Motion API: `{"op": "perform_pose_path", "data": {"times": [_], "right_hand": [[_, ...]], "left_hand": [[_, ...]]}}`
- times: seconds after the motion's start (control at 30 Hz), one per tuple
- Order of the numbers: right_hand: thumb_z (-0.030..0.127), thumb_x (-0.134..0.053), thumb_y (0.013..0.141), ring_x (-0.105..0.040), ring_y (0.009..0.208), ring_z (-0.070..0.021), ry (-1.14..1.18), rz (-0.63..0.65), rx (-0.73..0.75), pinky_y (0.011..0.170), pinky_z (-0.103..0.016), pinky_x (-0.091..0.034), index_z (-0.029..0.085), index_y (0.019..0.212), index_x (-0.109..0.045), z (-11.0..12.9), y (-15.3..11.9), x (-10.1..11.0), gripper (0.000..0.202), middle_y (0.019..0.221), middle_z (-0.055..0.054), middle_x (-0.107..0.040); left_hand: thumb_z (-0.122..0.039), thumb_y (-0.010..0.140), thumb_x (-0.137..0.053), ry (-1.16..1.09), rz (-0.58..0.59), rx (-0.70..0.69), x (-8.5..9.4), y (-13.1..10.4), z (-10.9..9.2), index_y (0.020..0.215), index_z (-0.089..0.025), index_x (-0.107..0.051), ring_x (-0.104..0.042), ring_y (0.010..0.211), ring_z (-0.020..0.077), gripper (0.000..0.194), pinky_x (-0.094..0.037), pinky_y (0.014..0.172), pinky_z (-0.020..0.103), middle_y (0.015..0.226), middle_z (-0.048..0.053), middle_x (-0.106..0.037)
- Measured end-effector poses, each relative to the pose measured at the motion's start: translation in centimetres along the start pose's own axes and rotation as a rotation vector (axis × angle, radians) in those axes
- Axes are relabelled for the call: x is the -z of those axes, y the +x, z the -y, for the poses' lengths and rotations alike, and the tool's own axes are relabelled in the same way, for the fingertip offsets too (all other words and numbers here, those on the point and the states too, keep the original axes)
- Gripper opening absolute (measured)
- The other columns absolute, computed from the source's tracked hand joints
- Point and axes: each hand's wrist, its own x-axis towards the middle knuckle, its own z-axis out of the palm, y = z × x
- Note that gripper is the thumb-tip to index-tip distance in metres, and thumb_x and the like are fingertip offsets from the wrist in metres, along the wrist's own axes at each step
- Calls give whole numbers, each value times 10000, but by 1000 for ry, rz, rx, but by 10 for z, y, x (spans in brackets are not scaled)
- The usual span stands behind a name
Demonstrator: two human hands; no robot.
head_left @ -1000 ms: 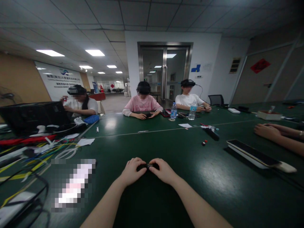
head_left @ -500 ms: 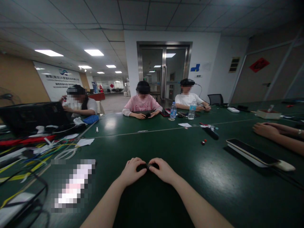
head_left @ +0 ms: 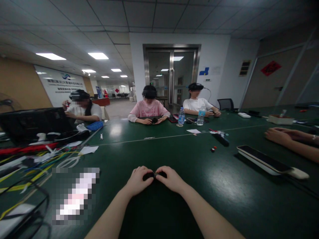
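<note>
My left hand (head_left: 140, 180) and my right hand (head_left: 171, 179) meet over the green table, close in front of me. Between their fingertips is a small dark object (head_left: 155, 175), with thumbs on the near side and fingers curled over the far side. Most of it is covered by the fingers, so its kind cannot be made out. Both hands are closed, each gripping one end of it. Beneath them is the dark green tabletop (head_left: 159, 152).
A long dark-topped device (head_left: 264, 160) with a cable lies to the right, near another person's hands (head_left: 282, 136). Tangled cables (head_left: 32, 172) and a blurred-out bright item (head_left: 77, 194) are on the left. Two water bottles (head_left: 200, 117) stand farther off, before several seated people wearing headsets.
My hands keep the same hold on the small dark object. The whole view has shifted very slightly. Across the table, the person in pink has turned a dark item a little.
</note>
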Motion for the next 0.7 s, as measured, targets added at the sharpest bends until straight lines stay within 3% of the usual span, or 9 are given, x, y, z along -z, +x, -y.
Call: {"op": "perform_pose_path", "data": {"times": [0.7], "right_hand": [[397,-539,792,-547,984,-194,16,-23,3,854,-334,-408,268,960,-624,-1,0,0,228,1030,0,-612]], "left_hand": [[-471,845,-477,-19,6,10,0,0,0,1125,-281,-581,-490,1034,217,354,-352,916,359,1083,24,-566]]}}
